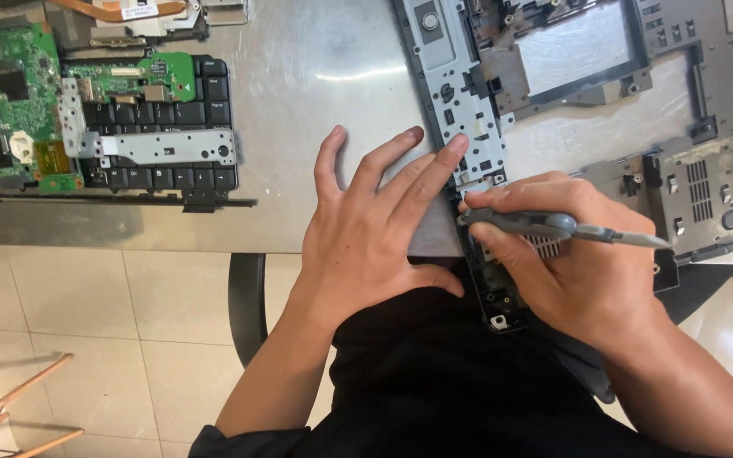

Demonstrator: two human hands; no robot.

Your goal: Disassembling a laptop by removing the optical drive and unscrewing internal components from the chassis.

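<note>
Left hand (366, 229) is flat and spread wide on the metal table (316, 76), gripping nothing; its fingertips rest against the left rail of the grey laptop base frame (460, 102), pinning it at the table's near edge. Right hand (566, 254) is curled tight around a grey screwdriver (553, 225), held roughly level with the handle end pointing right and the tip buried under the fingers at the frame's lower left corner; tip contact can't be made out. Frame lies open side up across the right half of the table, its near corner hanging over the edge above the person's dark lap. Far left: a black keyboard (171, 127) with a small green board and a metal bracket on top, just beside a larger green motherboard (6, 93). Tiled floor (129, 322) below.
</note>
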